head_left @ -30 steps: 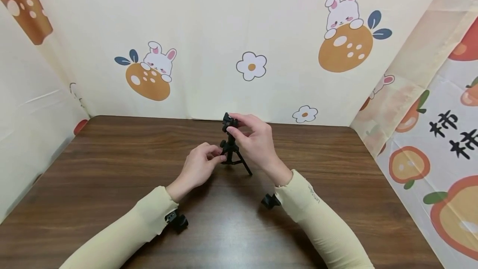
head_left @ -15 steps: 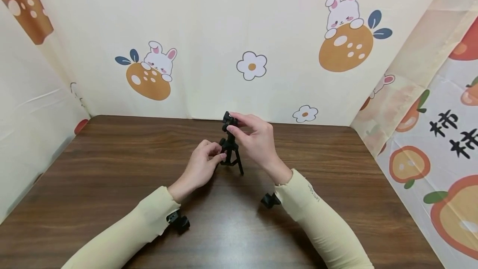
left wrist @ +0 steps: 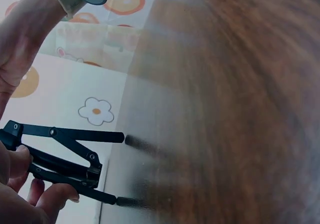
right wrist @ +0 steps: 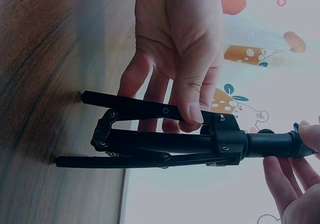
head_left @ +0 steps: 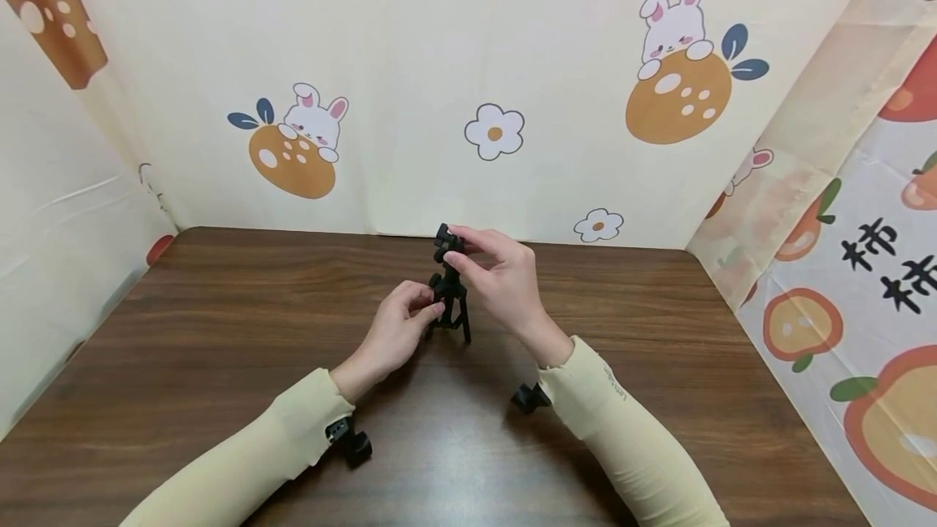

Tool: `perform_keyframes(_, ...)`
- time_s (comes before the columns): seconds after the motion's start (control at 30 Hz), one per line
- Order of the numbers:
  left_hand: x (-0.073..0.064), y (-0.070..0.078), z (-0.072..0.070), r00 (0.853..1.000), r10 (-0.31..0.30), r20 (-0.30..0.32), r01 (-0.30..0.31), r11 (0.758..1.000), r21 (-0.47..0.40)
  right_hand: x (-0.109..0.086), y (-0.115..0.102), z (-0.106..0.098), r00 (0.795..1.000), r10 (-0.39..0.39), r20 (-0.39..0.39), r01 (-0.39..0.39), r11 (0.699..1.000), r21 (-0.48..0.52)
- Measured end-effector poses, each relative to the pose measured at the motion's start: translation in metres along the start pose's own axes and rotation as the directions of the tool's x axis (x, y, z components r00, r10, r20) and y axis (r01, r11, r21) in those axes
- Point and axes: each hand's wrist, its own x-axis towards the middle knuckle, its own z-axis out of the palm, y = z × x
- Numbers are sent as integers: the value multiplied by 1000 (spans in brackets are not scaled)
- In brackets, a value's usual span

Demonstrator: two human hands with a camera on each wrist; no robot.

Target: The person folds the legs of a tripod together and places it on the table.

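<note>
A small black tripod (head_left: 449, 289) stands upright near the back of the table, its legs drawn in fairly close to the centre column. At its top, my right hand (head_left: 505, 276) pinches the head between thumb and fingers. My left hand (head_left: 391, 325) holds the upper part of one leg from the left side. The right wrist view shows the left thumb pressed on that leg (right wrist: 145, 106), with the fingers behind it. Folding braces join the legs to the column in the left wrist view, and the leg tips are at the tabletop.
The brown wood-grain table (head_left: 468, 429) reaches back to a cream curtain (head_left: 410, 88) printed with rabbits and fruit, close behind the tripod. A black wrist camera (head_left: 355, 444) hangs under the left sleeve, another camera (head_left: 530, 398) under the right.
The tripod's right leg has swung inward, from spread out to nearly upright, its tip moving left. Both hands stay on the tripod in almost the same places.
</note>
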Motion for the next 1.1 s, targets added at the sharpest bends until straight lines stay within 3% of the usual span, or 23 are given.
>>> perform_keyframes(0.17,-1,1,1,1000,-6,-5,6,1000,15,0,-3,-2,999,53,11,-53,999,-2)
perform_keyframes(0.4,-2,0,3,999,-34,-10,33,999,-37,-2,-3,-8,974,214,66,-219,973,72)
perform_keyframes(0.63,-3,1,3,999,-45,-6,45,998,-51,-6,6,-18,958,256,133,-272,954,126)
perform_keyframes(0.77,-2,0,3,999,-40,0,40,999,-34,-13,12,-26,950,275,149,-292,951,104)
perform_keyframes(1.1,-1,1,1,998,-59,23,59,998,-2,-38,33,-39,905,365,219,-376,926,9)
